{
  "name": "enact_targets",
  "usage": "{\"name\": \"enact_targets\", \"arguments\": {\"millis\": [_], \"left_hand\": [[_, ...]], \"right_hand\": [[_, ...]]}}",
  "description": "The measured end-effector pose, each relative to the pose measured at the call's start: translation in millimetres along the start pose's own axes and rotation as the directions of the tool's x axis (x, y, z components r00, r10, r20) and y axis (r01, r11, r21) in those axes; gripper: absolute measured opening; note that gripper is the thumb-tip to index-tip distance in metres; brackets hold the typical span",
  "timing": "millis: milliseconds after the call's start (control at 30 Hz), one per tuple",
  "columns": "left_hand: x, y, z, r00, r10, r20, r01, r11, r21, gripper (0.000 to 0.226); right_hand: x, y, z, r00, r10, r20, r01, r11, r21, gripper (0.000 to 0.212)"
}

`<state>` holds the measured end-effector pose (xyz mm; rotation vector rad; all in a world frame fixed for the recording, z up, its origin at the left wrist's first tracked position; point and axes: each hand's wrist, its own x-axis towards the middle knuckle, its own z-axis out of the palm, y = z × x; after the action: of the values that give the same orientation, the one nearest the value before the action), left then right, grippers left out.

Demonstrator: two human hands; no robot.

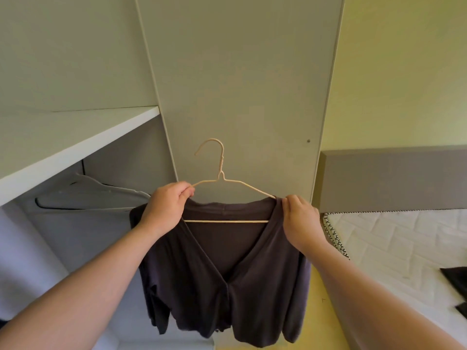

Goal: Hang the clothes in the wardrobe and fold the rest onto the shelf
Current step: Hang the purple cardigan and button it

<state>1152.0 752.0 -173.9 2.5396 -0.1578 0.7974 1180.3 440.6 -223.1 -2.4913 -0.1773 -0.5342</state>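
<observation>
- Pinching the bare left arm of a cream wire hanger (222,173) with the left hand (165,205), fingers curled round the wire.
- Pinching the dark V-neck cardigan (227,274) at the hanger's right shoulder with the right hand (302,218).
- Draped on the hanger, held up before the wardrobe door (240,72), hook upward.
- Left, under the white shelf (63,145): grey hangers (101,190).
- Right, on the bed (404,236): another dark garment (454,276).

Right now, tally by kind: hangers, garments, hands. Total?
Hangers: 2, the beige wire hanger and a grey hanger in the wardrobe.
Garments: 1, the dark cardigan on the beige one; dark cloth on the bed is cut off by the frame, not counted.
Hands: 2, left hand pinching the wire, right hand pinching the cardigan's shoulder.
Total: 5.
</observation>
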Motion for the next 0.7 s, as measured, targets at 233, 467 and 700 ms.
{"name": "enact_targets", "arguments": {"millis": [233,467,700], "left_hand": [[1,1,-3,1.0,0.019,0.004,-0.019,0.999,-0.043,0.02],[-5,-3,1,0.999,0.025,0.024,-0.024,0.998,-0.06,0.021],[-10,-10,1,0.998,0.015,0.066,-0.01,0.998,-0.067,0.02]], "right_hand": [[7,-26,-11,0.991,-0.132,-0.021,0.132,0.991,-0.022,0.022],[8,-44,-10,0.974,-0.222,0.051,0.225,0.973,-0.06,0.021],[5,-47,-4,0.942,-0.281,0.185,0.29,0.957,-0.024,0.03]]}}
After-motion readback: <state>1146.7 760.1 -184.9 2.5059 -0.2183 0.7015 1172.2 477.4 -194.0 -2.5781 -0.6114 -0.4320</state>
